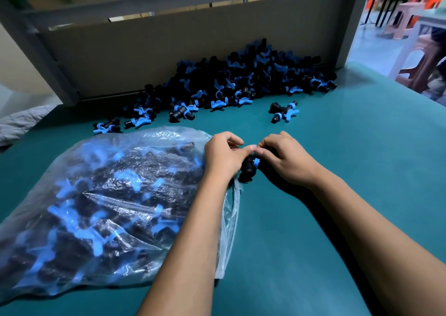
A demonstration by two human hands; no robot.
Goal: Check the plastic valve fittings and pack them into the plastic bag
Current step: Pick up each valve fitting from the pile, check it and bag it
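Nearest, clear plastic bag point(101, 209) bulging with black-and-blue valve fittings on the teal counter point(337, 170), its loose mouth sagging on the right side, so contents could spill if knocked by a forearm. Just beyond, left hand point(223, 157) and right hand point(286, 162) both pinching one black plastic valve fitting with a blue collar point(249, 168) beside that mouth; likely to slip and roll off under a weak pinch. Farther back, unchecked heap of fittings point(241, 81) against the grey back panel point(169, 50), easily mixed with checked ones.
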